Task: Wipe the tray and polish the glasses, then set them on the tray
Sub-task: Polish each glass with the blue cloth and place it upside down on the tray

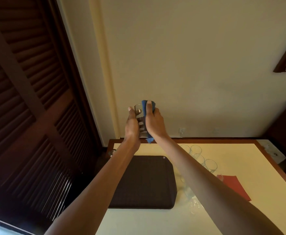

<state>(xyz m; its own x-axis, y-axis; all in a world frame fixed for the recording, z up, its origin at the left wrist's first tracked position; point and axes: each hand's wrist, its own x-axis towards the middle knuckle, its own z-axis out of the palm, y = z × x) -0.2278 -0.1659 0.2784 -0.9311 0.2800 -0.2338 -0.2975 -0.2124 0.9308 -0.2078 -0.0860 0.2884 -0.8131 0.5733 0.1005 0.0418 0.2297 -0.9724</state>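
We note left hand (pixel 131 126) wrapped round glass (pixel 139 119), held raised, far above table (pixel 240 167) edge. Right hand (pixel 154 122) closed on blue cloth (pixel 146 109), pressing it to glass right side. We judge step: polishing in progress. Tray (pixel 147 182) below, near and left on table, dark, bare; no glass on it yet. Wiped or not, cannot tell. Other glasses (pixel 205 160) grouped just right of tray, partly behind right arm. Red napkin (pixel 235 185) further right. Most of task remains, by our reckoning.
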